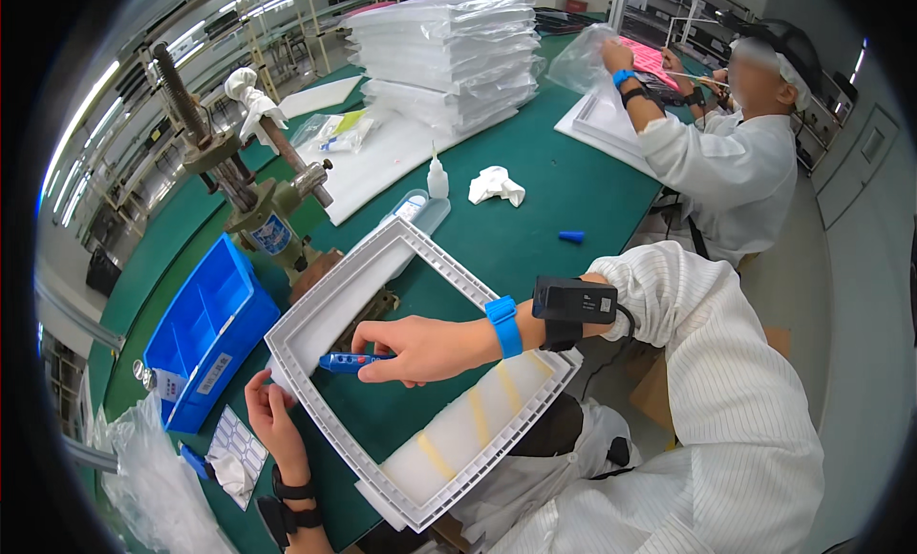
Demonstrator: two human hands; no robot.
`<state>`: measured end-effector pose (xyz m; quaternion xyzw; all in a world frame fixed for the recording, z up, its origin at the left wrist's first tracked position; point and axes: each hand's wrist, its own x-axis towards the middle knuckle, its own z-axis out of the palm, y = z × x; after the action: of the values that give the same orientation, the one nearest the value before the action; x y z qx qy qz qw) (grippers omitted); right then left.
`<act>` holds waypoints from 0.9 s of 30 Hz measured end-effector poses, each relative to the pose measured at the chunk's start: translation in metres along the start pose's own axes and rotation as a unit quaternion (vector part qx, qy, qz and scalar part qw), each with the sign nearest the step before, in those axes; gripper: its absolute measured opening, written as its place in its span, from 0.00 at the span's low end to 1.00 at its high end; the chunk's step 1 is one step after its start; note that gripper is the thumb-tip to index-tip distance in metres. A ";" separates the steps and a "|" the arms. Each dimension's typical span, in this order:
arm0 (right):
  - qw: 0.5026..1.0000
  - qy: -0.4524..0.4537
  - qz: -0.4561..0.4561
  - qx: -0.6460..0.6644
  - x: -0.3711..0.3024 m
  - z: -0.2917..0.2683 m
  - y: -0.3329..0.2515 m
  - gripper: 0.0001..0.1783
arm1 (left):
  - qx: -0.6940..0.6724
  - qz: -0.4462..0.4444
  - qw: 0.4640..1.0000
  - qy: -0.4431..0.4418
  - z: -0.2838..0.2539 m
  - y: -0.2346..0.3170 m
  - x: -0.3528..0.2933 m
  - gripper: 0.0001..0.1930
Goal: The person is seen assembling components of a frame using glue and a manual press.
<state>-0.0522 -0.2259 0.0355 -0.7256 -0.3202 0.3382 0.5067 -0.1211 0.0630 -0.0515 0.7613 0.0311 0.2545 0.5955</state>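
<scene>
In the head view, the right hand [430, 349] grasps a blue pen [346, 363] over the frame [334, 291]'s opening. The left hand [277, 425] is beside the frame's left rail; its grip I cannot tell. Bracing the frame there and moving the pen slowly should help.

At eight o'clock one end of the blue pen-like tool [345, 363] is hidden from sight inside the right hand [425, 350], while at seven the left forearm [307, 538] is cut off by the view's lower edge.
</scene>
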 end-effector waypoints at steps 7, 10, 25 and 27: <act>0.990 -0.003 0.080 0.115 0.011 0.005 0.015 0.20 | -0.019 0.008 0.999 -0.025 0.003 0.000 -0.001 0.10; 0.987 -0.003 0.102 0.120 0.008 0.005 0.014 0.19 | -0.008 0.005 1.000 -0.020 0.005 0.000 -0.003 0.10; 0.933 0.013 0.201 0.299 0.032 -0.017 0.004 0.18 | 0.001 0.007 1.000 -0.023 0.001 0.010 -0.003 0.09; 0.932 0.038 0.210 0.295 0.036 -0.022 0.008 0.17 | 0.010 0.008 1.000 -0.025 0.002 0.008 -0.004 0.09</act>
<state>-0.0129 -0.2108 0.0273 -0.6064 -0.0276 0.4883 0.6270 -0.1259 0.0574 -0.0460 0.7737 0.0130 0.2401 0.5861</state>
